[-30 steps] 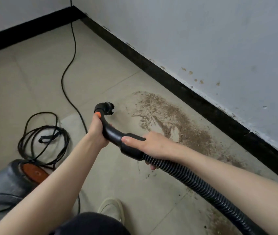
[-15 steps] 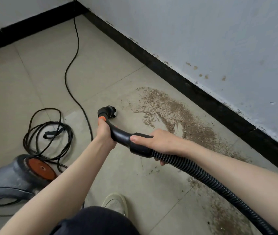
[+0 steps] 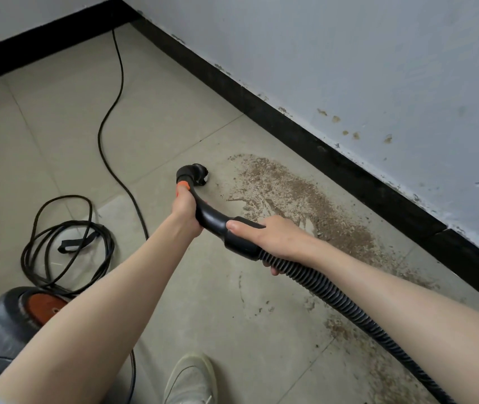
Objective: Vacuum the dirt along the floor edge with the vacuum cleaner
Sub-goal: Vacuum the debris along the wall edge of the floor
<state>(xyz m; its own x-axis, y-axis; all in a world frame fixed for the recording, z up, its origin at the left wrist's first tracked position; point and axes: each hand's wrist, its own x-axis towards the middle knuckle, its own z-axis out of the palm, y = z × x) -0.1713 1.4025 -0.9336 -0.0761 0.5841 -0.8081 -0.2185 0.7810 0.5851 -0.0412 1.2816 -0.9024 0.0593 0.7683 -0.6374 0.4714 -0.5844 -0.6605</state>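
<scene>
Now I take the curved black handle as my landmark and read from left to right. Far to its left and nearer me sits the grey vacuum cleaner body with an orange disc on its side, partly hidden by my left forearm. Between that body and the handle lies a loose coil of black power cord, and one strand runs away from the coil toward the far corner of the room. My left hand grasps the handle on its upper bend, fingers wrapped round it, just below an orange button. Beyond that button the handle ends in a short open nozzle, which points down at the tiled floor just left of the dirt. My right hand clasps the collar where the handle meets the ribbed black hose, thumb laid along the top and fingers curled beneath. That hose runs from the collar toward the lower right, under my right forearm. Right of the handle spreads the dirt, a brown granular band lying along the black skirting board, with scattered crumbs trailing nearer me. Below the handle, a pale shoe shows.
</scene>
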